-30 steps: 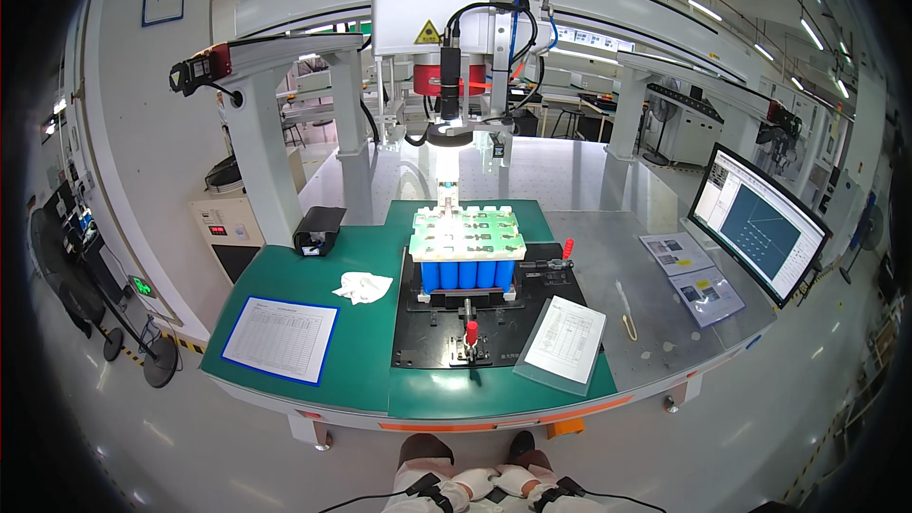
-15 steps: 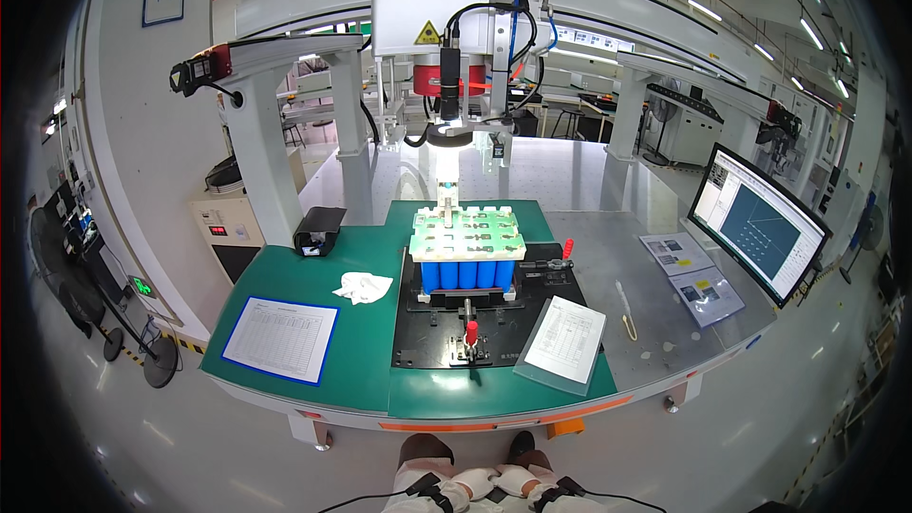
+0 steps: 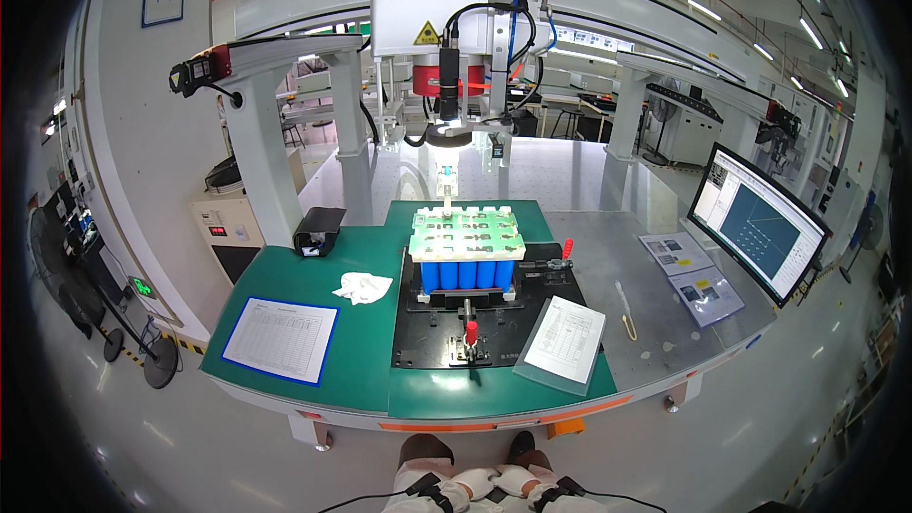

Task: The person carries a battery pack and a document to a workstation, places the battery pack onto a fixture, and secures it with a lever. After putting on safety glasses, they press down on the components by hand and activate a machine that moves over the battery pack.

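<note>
My left hand [image 3: 476, 483] and my right hand [image 3: 515, 481], both in white coverings, rest together in front of my body at the lower edge, away from the bench. They touch or nearly touch, and their fingers cannot be made out. On the bench ahead stands a block of blue cylindrical cells [image 3: 467, 275] under a pale green-white holder plate [image 3: 467, 240] with dark markings. The block sits on a black fixture plate [image 3: 427, 337]. A machine head [image 3: 446, 171] with a lit, narrow tip hangs over the rear of the holder plate.
Red-handled toggle clamps [image 3: 471, 331] flank the block. A blue-framed sheet [image 3: 280, 340], white cloth [image 3: 362, 287] and black device [image 3: 319, 232] lie left. Right are a paper in a clear sleeve [image 3: 564, 342], a cable tie-like strip [image 3: 626, 312], printed cards [image 3: 705, 294] and a monitor [image 3: 758, 223].
The machine head's tip has shifted back toward the rear edge of the holder plate. My hands and the things on the bench have not moved.
</note>
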